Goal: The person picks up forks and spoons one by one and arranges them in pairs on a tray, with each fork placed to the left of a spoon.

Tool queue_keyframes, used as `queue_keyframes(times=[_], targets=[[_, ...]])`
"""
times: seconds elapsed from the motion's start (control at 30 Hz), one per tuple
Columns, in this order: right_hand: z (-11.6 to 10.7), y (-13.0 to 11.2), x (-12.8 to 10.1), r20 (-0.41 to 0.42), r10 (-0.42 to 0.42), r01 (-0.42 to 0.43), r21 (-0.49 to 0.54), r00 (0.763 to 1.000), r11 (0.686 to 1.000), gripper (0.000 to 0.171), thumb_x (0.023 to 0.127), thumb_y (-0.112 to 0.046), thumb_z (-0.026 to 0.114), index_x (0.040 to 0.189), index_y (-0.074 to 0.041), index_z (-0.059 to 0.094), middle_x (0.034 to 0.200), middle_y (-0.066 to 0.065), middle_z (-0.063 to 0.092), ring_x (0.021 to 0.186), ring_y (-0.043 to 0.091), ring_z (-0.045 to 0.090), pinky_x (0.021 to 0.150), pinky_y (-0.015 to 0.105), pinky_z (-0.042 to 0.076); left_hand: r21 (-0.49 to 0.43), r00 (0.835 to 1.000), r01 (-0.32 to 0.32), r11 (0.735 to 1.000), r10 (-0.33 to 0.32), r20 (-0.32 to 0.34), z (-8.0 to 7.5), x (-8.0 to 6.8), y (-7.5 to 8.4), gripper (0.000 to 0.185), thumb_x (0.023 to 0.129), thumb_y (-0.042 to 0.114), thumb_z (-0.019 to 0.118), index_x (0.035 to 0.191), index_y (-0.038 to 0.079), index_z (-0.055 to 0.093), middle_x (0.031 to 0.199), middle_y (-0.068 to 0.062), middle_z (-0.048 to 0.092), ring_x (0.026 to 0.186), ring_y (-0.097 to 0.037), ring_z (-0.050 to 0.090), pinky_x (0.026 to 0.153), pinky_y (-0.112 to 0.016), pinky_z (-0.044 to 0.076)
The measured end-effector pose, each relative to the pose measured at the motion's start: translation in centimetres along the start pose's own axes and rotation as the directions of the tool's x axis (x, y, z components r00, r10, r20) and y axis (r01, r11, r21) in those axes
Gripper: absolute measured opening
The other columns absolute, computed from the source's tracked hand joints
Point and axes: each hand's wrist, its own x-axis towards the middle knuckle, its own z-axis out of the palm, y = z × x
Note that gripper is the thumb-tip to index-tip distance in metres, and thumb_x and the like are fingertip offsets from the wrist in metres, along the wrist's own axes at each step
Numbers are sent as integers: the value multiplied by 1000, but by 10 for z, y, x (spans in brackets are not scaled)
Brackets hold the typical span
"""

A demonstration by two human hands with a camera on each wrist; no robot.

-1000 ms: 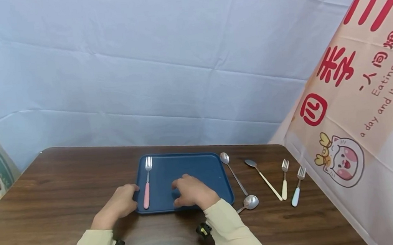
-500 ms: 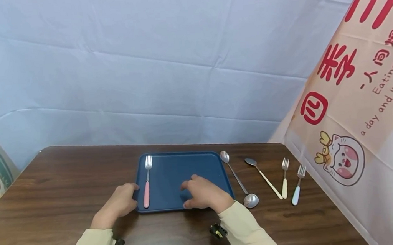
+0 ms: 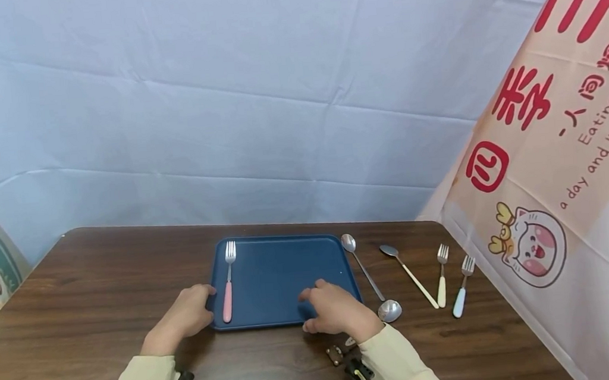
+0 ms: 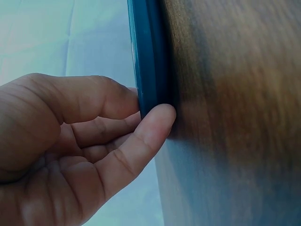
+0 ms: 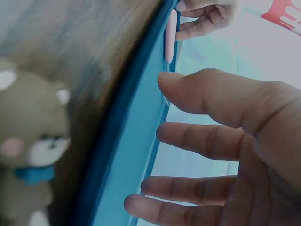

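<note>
Blue tray (image 3: 284,275) lies flat on a dark wooden table (image 3: 79,327), its long sides running left to right across the person's front, its near rim just ahead of both wrists.

Nearest the camera, the right hand (image 3: 338,311) hovers over the tray's near right corner, fingers spread and loosely bent, clasping nothing; the right wrist view shows them apart above the rim, not plainly touching it. A small bear-faced charm (image 3: 334,352) sits on the table beside that wrist.

At about the same depth, the left hand (image 3: 185,316) pinches the tray's near left corner, thumb (image 4: 155,125) under the rim and curled fingers on its other side.

Inside the tray, just right of that hand, a pink-handled fork (image 3: 228,282) lies along the left wall, handle toward the person, tines away.

Off the tray's right edge, a steel spoon bowl (image 3: 389,310) rests just beside the right hand. Farther right and back lie a long steel spoon (image 3: 361,266), a cream-handled spoon (image 3: 410,276), a cream-handled fork (image 3: 441,277) and a pale blue-handled fork (image 3: 461,288), handles mostly pointing toward the person. The right hand is much the nearer to all of them.
</note>
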Motion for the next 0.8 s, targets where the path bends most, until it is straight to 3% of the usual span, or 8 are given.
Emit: queue_keyframes(times=[0.27,0.8], targets=[[3,10,-13,-42,8,-8,4,999,1000,43,78,-25,74,114,-5,65,101,10,58,92,24,55,74,38,47,-3,1000,0,1000,0,-5,0,-1,1,43,73,-11,57,115,-16,54,118,-32,51,100,-35,54,82,-49,46],[3,23,-32,2,68,-68,122,998,990,43,78,-23,74,115,-3,63,100,10,56,91,26,54,72,41,46,8,1000,8,1000,-8,3,0,0,1,43,73,-10,58,115,-16,54,118,-32,51,103,-37,54,84,-50,44]])
